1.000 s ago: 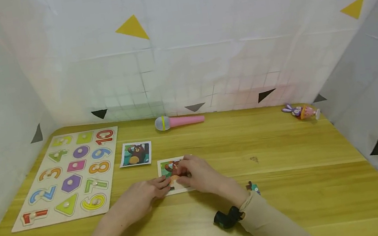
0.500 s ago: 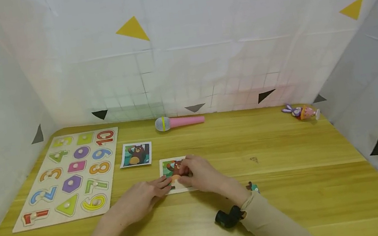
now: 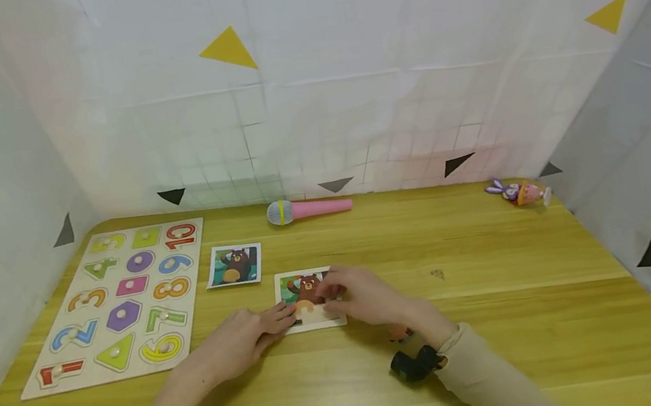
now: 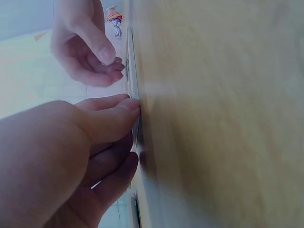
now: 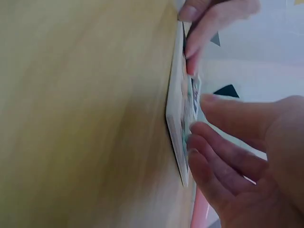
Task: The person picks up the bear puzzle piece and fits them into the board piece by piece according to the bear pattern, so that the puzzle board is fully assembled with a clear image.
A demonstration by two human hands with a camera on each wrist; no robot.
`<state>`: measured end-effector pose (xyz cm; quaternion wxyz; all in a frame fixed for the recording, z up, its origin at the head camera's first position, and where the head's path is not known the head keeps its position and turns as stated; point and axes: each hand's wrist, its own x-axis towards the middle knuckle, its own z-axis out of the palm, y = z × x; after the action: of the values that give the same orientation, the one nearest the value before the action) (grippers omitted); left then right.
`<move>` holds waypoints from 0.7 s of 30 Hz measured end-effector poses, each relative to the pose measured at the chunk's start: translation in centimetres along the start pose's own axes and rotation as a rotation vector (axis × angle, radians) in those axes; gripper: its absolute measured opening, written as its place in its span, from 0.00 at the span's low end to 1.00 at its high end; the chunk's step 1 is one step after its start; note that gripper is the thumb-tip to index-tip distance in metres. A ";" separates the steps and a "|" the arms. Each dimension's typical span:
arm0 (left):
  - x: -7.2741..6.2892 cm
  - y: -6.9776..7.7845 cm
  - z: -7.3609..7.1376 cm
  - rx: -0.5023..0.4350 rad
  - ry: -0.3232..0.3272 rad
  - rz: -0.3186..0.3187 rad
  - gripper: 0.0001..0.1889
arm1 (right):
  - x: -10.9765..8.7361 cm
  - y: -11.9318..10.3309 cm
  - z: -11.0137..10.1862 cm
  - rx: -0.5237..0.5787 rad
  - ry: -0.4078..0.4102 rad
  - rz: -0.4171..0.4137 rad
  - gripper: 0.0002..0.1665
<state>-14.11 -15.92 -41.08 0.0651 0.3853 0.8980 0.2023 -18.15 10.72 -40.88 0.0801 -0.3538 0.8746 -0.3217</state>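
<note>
A small framed bear jigsaw puzzle (image 3: pixel 307 285) lies flat in the middle of the wooden table, with a bare cream patch at its lower right. My left hand (image 3: pixel 247 336) holds its lower left edge, the thumb at the rim and fingers over the picture. Over the right part of the puzzle is my right hand (image 3: pixel 362 294). Its thumb and fingers (image 5: pixel 202 171) are apart, with nothing seen between them. A loose jigsaw piece (image 3: pixel 400 332) in brown and orange lies on the table, partly covered by the right wrist. Behind the puzzle sits a matching bear picture card (image 3: pixel 234 265).
At the left lies a wooden number-and-shape peg board (image 3: pixel 124 302). A pink toy microphone (image 3: pixel 310 209) rests near the back wall. The purple rabbit toy (image 3: pixel 518 191) lies at the back right. White sheeting (image 3: pixel 371 46) encloses the back and sides.
My right hand has moved right and off the puzzle's middle, uncovering more of the bear and the cream patch. The right wrist now covers the spot where a teal piece showed. My left hand stays put.
</note>
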 end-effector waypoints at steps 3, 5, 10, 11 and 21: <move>0.0 -0.1 0.0 0.001 0.000 -0.005 0.20 | -0.7 0.3 -0.6 0.008 -0.011 -0.004 0.11; 0.0 -0.1 0.0 0.001 0.001 -0.008 0.20 | -1.2 0.5 -1.0 0.016 -0.014 -0.004 0.11; -0.1 -0.2 0.1 0.012 0.011 0.004 0.20 | -2.2 0.9 -1.8 0.039 -0.018 0.008 0.13; -0.1 -0.2 0.1 0.015 0.012 0.007 0.20 | -2.3 0.9 -1.9 0.043 -0.020 0.012 0.13; 0.0 0.1 0.0 0.023 0.000 0.002 0.20 | -3.6 2.3 -2.5 -0.025 -0.059 -0.026 0.11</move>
<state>-14.04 -15.82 -41.04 0.0604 0.3867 0.8999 0.1922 -17.65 15.64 -40.66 0.0974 -0.3754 0.8711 -0.3012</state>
